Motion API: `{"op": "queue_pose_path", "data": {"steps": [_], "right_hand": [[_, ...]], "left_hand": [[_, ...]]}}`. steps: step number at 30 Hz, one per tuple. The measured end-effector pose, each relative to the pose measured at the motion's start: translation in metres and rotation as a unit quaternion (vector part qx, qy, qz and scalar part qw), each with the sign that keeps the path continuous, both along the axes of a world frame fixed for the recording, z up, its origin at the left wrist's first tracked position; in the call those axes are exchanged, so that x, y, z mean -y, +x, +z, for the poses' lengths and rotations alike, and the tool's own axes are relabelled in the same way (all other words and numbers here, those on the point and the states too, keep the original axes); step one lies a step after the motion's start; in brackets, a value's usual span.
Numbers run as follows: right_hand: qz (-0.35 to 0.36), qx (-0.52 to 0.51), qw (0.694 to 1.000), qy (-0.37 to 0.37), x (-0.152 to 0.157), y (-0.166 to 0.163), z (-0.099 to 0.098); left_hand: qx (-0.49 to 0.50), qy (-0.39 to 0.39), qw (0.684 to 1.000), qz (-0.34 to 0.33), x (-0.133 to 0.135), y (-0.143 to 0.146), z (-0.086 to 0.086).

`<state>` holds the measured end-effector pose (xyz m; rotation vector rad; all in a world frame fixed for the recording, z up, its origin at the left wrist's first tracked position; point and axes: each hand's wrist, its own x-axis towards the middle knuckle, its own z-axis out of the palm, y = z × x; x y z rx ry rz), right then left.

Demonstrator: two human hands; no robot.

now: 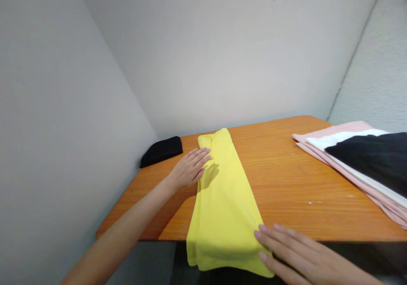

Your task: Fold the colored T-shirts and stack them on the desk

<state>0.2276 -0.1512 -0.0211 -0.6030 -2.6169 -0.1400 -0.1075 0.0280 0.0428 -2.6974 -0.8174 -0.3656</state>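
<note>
A yellow garment (224, 192), folded into a long narrow strip, lies across the orange wooden table (286, 179), and its near end hangs over the front edge. My left hand (190, 168) lies flat and open with its fingertips on the strip's left edge near the far end. My right hand (295, 253) is stretched flat, fingers together, touching the strip's near right corner at the table's front edge. Neither hand grips anything.
A folded black cloth (161, 150) sits in the back left corner against the wall. At the right lies a stack of garments: pink (341, 129) at the bottom, white (337, 139) in the middle, black (372, 158) on top. Walls close in at left, back and right.
</note>
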Motion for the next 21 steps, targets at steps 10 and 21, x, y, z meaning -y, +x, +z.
{"op": "queue_pose_path", "data": {"steps": [10,21], "right_hand": [[-0.084,0.037,0.994,-0.062,-0.002,0.016,-0.031],[-0.256,-0.164,0.927,-0.22,0.032,0.008,-0.115]], "left_hand": [[-0.066,0.079,0.988,-0.118,0.165,-0.053,-0.052],[0.456,-0.271,0.784,0.322,0.229,0.016,-0.132]]}}
